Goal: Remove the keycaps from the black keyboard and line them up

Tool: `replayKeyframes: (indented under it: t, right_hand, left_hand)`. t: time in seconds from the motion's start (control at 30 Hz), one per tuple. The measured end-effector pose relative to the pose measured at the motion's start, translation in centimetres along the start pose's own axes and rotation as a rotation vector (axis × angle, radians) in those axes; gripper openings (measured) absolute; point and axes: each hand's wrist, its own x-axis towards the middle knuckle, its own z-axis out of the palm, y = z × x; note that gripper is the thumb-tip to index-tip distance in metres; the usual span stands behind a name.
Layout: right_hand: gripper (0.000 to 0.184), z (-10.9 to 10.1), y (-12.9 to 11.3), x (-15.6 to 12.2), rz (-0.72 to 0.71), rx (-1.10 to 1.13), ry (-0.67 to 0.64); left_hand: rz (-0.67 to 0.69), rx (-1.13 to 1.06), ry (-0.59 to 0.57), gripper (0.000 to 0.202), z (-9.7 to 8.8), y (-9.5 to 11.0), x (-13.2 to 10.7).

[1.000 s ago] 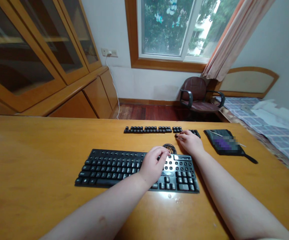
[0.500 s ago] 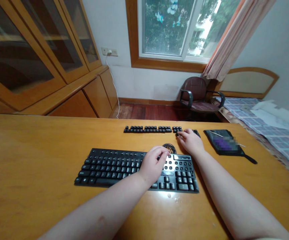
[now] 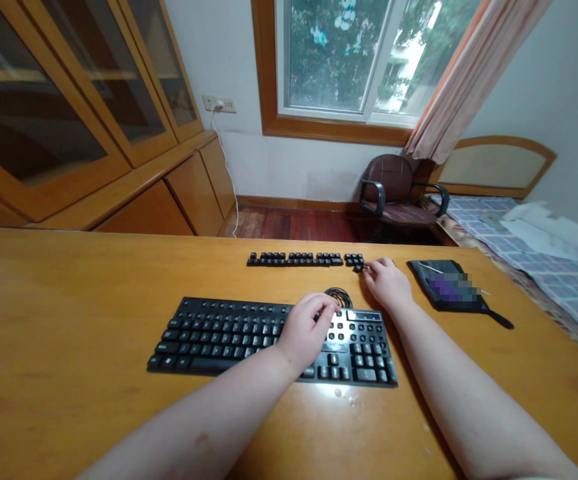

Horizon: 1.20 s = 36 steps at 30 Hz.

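Observation:
A black keyboard (image 3: 209,333) lies flat on the wooden desk, with bare key sockets along its top row and upper right part. My left hand (image 3: 309,330) rests over the right half of the keyboard, fingers bent and pressed together; anything between them is too small to make out. Beyond it, loose black keycaps (image 3: 293,259) stand in two rows. My right hand (image 3: 387,283) is at the right end of these rows, its fingertips closed at a small dark keycap (image 3: 358,269). Part of the keycap group is hidden behind this hand.
A coiled black cable (image 3: 339,295) lies behind the keyboard. To the right sits a dark pouch (image 3: 449,285) with a thin light stick on it. The desk's far edge runs behind the keycaps; an office chair (image 3: 393,190) stands beyond.
My right hand has shifted slightly right, uncovering a keycap just below the small group. Its hand now covers the keycaps seen farther right before. My left hand stays in place.

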Motion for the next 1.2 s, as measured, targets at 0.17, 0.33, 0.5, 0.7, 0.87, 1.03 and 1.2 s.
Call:
replayKeyframes:
  t: [0.17, 0.33, 0.5, 0.7, 0.87, 1.03, 1.2]
  right_hand:
    - [0.028, 0.1, 0.0, 0.1, 0.014, -0.016, -0.014]
    - [0.027, 0.7, 0.3, 0.3, 0.036, -0.009, -0.056]
    - [0.026, 0.9, 0.4, 0.4, 0.045, 0.003, -0.079]
    - [0.027, 0.7, 0.6, 0.4, 0.086, 0.004, -0.077]
    - [0.025, 0.9, 0.7, 0.4, 0.087, -0.007, -0.091]
    - [0.025, 1.2, 0.6, 0.5, 0.075, 0.005, -0.070]
    - [0.024, 1.4, 0.8, 0.5, 0.073, 0.036, -0.034]
  left_hand:
    - [0.003, -0.002, 0.011, 0.020, 0.0, 0.1, 0.0]
    - [0.004, 0.002, 0.002, 0.019, 0.0, 0.1, 0.0]
    - [0.003, 0.012, -0.001, 0.020, 0.1, -0.1, 0.0]
    - [0.002, 0.010, -0.007, 0.019, 0.0, -0.2, 0.0]
    - [0.003, 0.012, -0.008, 0.020, 0.0, -0.1, 0.0]
    - [0.003, 0.004, -0.004, 0.021, 0.1, -0.1, 0.0]
    - [0.000, 0.002, 0.003, 0.021, 0.1, -0.1, 0.0]
